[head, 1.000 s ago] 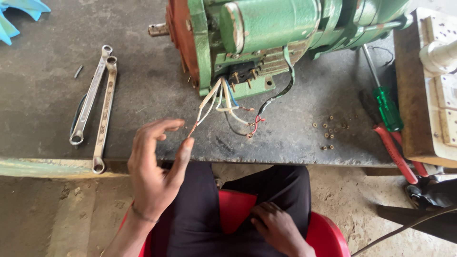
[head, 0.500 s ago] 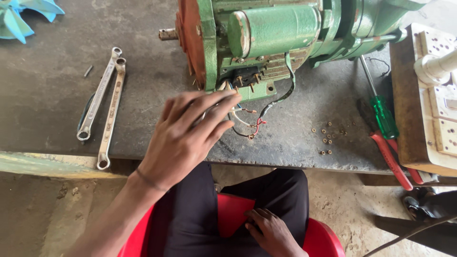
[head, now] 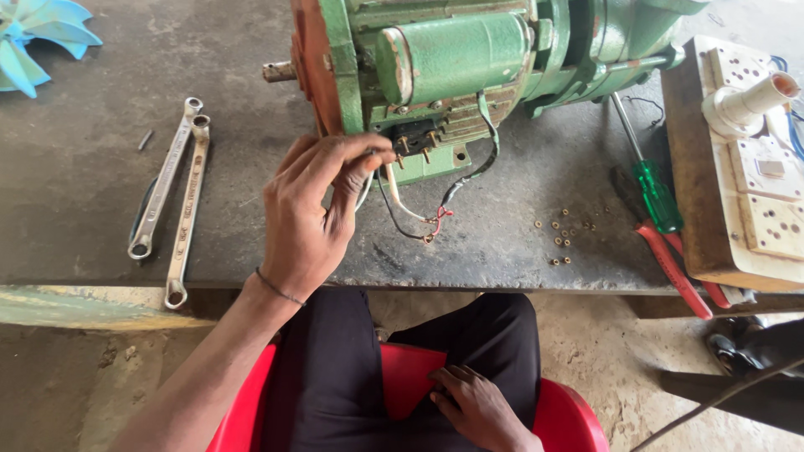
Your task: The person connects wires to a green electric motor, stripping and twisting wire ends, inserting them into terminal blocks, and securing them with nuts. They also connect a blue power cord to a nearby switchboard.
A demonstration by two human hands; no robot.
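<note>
A green electric motor (head: 452, 59) lies on the dark workbench (head: 75, 226), its black terminal block (head: 416, 138) facing me. My left hand (head: 306, 218) reaches up to that block, thumb and fingers pinched on the ends of the wires right beside it. Below the hand, white, black and red wires (head: 410, 219) loop loose onto the bench. My right hand (head: 481, 410) rests low on the red chair seat (head: 569, 410) between my legs, fingers loosely spread, holding nothing.
Two long spanners (head: 172, 201) lie side by side at the left, with a blue fan (head: 38, 38) at the far left corner. Right of the motor are small brass nuts (head: 565, 238), a green-handled screwdriver (head: 653, 188), red-handled pliers (head: 674, 272) and a wooden switch board (head: 754, 167).
My left hand rose from the bench edge to the motor's terminal block, carrying the wire ends up with it. The right hand stayed on the seat.
</note>
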